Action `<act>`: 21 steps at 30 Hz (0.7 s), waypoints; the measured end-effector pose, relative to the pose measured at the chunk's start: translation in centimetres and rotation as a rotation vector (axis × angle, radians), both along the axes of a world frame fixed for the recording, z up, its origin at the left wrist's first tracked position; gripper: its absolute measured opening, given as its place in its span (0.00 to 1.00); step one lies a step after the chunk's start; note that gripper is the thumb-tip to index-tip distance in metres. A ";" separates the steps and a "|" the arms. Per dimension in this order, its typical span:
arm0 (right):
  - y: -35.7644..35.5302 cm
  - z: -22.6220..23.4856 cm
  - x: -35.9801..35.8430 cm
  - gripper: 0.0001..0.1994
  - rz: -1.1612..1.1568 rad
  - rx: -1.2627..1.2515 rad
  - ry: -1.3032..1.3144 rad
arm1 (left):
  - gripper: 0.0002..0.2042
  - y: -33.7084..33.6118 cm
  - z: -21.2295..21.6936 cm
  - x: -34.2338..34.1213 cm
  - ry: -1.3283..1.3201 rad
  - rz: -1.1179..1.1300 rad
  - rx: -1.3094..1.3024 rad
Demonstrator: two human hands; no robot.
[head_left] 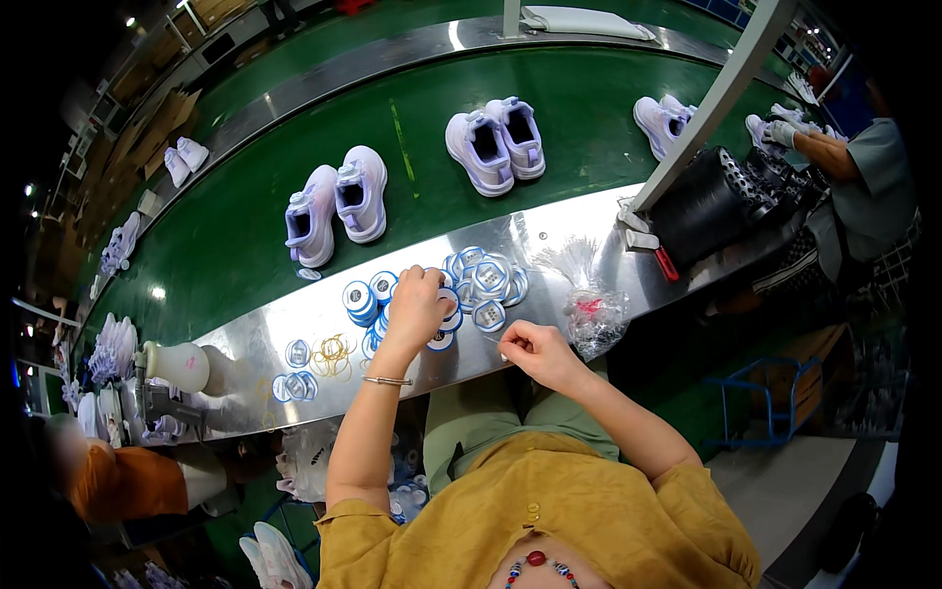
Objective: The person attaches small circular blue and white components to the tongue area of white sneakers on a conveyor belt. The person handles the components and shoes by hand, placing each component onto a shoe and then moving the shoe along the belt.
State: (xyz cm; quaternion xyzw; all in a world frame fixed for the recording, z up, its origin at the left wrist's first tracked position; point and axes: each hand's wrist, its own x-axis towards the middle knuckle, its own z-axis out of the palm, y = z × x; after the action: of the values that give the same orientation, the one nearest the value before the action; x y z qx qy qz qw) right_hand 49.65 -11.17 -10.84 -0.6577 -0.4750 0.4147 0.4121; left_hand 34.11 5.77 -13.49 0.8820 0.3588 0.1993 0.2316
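Round white tags with blue rims [360, 296] lie in stacks and loose overlapping piles on the metal ledge. Above them is my left hand [417, 309], fingers bent down and closed among the tags; whatever its fingertips grip is hidden. Slightly right and nearer to me, my right hand [540, 355] is closed in a pinch on what looks like a thin pale thread. More round tags in clear wrap [491, 279] sit just beyond the gap between my hands. A clear plastic bag [597, 319] with a bundle of fine clear strands rests right of my right hand.
Yellowish rubber bands [332, 355] lie left of the tags. Pale lilac sneakers [361, 194] stand in pairs on the green belt [412, 118]. A slanted metal post [711, 103] and a black machine-like object [702, 206] stand at right, near a co-worker's gloved hand [782, 133].
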 end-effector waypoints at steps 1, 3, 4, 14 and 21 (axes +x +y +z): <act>0.0 -0.1 0.1 0.08 -0.004 -0.001 0.002 | 0.11 0.1 0.2 -0.1 -0.058 0.001 -0.032; -0.1 -0.1 0.2 0.08 -0.003 -0.001 -0.001 | 0.10 0.5 0.8 -0.3 -0.039 0.023 -0.211; -0.1 -0.1 0.2 0.08 -0.001 -0.002 -0.002 | 0.10 0.6 1.3 -0.3 -0.028 0.035 -0.301; 1.5 0.9 -1.0 0.06 -0.064 0.084 -0.072 | 0.06 -4.6 3.1 -1.7 -0.754 0.145 -1.051; 3.0 3.1 -3.2 0.07 -0.127 0.248 -0.195 | 0.05 -8.0 3.2 -0.8 -1.003 0.208 -1.074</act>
State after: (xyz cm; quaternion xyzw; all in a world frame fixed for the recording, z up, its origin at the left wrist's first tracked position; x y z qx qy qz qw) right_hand 46.40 -8.13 -7.73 -0.6676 -0.5178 0.2600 0.4675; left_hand 33.31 -2.18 -10.29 0.4119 0.3396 0.3961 0.7471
